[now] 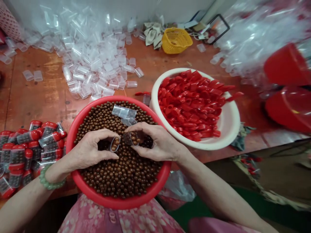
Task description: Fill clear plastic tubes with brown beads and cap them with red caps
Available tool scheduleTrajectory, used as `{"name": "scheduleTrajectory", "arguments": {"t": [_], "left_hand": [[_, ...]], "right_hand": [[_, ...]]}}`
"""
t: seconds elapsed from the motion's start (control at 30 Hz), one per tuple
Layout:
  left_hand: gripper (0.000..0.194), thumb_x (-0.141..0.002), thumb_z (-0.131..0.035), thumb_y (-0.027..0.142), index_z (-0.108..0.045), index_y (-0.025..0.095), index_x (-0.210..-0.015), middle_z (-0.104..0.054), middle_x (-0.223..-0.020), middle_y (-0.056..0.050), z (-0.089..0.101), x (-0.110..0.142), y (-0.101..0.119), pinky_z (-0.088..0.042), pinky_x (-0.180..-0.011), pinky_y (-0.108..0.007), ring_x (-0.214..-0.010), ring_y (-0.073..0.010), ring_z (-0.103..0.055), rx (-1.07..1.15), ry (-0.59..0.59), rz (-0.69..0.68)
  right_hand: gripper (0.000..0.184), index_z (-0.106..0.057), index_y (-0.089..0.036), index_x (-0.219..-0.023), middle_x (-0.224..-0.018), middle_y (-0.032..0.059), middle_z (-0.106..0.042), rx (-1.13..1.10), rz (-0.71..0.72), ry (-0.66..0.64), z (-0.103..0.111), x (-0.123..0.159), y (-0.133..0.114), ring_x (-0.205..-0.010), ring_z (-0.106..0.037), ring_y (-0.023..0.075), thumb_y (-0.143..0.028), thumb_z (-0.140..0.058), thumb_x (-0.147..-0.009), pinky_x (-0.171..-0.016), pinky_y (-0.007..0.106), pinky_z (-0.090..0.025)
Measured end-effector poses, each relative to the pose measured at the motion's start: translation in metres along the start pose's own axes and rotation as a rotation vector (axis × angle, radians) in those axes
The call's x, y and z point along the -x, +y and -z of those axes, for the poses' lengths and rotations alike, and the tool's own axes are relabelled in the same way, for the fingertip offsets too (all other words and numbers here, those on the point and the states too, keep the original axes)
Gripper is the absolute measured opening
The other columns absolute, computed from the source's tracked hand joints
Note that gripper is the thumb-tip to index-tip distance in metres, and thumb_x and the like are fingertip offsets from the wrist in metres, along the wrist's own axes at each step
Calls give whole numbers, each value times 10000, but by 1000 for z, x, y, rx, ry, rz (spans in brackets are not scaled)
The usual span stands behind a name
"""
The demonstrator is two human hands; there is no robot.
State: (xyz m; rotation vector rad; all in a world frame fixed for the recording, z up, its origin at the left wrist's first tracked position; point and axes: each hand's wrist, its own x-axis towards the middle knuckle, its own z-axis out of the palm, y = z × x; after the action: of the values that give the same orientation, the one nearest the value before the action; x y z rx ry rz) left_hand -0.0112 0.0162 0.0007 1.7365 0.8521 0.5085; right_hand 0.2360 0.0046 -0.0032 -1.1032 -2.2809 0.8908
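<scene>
A red basin (73, 136) full of small brown balls (121, 174) rests at the table's near edge, partly on my lap. My left hand (91, 149) is closed round a clear plastic tube (114, 144) lying on its side with a few balls in its mouth. My right hand (157, 142) grips a second clear tube (130, 139), its mouth facing the first. Two empty clear tubes (123, 111) lie on the balls just beyond my fingers.
A white bowl (228, 123) of red caps (191, 103) stands to the right. Filled, red-capped tubes (26, 145) are piled at the left. Several empty clear tubes (92, 64) heap at the back, near a yellow basket (176, 40). Red containers (289, 87) stand far right.
</scene>
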Motion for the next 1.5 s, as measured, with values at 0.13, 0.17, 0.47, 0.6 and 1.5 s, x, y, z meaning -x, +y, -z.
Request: {"name": "scheduleTrajectory", "arguments": {"t": [0.13, 0.17, 0.47, 0.6, 1.5], "left_hand": [[371, -749, -778, 258, -659, 169, -1089, -696, -1051, -28, -2, 4, 7, -457, -940, -277, -999, -166, -630, 46, 58, 16], [368, -760, -769, 262, -656, 169, -1098, -694, -1065, -32, -3, 5, 7, -455, -949, -281, -1006, -168, -628, 63, 66, 24], [389, -917, -570, 353, -549, 196, -1273, -665, -1195, -79, -12, 16, 17, -489, -980, -337, -1080, -209, -645, 335, 134, 171], [322, -948, -512, 350, -547, 256, -1254, -670, -1166, -49, -5, 20, 24, -498, -981, -328, -1047, -196, -657, 162, 202, 206], [321, -885, -592, 266, -567, 144, -1181, -675, -997, -65, -8, 22, 17, -510, -871, -269, -913, -137, -643, 539, 227, 172]], "right_hand": [[299, -573, -179, -1049, -864, 14, -687, -33, -32, 5, -7, -5, -1, -578, -609, 95, -180, -599, -752, -546, 205, -484], [292, -576, -175, -1043, -841, 6, -680, -42, -35, 3, -9, -6, -1, -540, -584, 82, -179, -597, -751, -522, 196, -466], [303, -608, -147, -1030, -840, 45, -705, 59, 11, -52, -22, -10, -3, -696, -637, 145, -151, -591, -728, -642, 233, -464], [360, -588, -144, -1100, -760, 5, -667, 5, -56, -93, -17, -10, -2, -619, -601, 127, -178, -607, -742, -607, 226, -451], [101, -614, -282, -692, -484, 11, -435, 670, -478, 418, 70, 40, 89, -453, -402, 206, -240, -674, -762, -500, 360, -263]]}}
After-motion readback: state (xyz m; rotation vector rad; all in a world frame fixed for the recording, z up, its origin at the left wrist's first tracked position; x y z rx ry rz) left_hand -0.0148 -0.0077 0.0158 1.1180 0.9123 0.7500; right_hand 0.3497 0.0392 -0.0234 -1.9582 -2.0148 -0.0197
